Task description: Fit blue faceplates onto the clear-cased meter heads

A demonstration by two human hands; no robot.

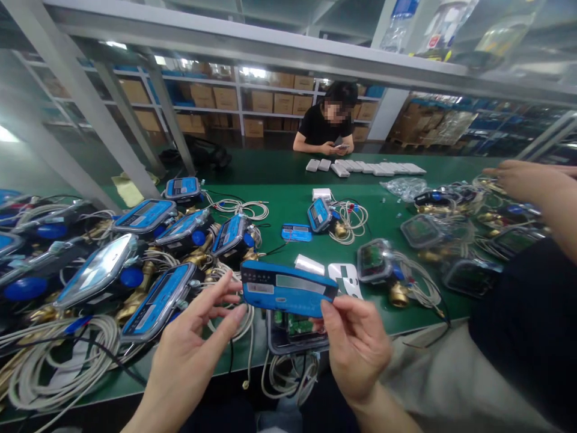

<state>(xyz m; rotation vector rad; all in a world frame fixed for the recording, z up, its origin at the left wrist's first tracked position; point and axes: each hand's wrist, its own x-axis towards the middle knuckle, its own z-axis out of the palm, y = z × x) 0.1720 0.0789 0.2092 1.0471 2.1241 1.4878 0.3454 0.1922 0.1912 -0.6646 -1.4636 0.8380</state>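
A blue faceplate (288, 290) with a grey display window is raised in front of me, slightly tilted. My right hand (356, 343) pinches its lower right corner between thumb and fingers. At its left end my left hand (193, 331) has thumb and fingers apart; whether a fingertip touches the edge I cannot tell. Below the faceplate sits an open meter housing (277, 343) with a green circuit board (300, 325), partly covered by the plate and my right hand. Coiled cables (293, 376) hang beneath it over the table's front edge.
Several blue-faced meters (160, 300) with brass fittings and coiled cables crowd the left. Another faceplate (296, 233) and a white cut-out sheet (345, 278) lie ahead. Unfaced meters (375, 261) stand right, near a co-worker's arm (536, 180). A person (327, 120) sits opposite. A shelf beam (270, 51) crosses above.
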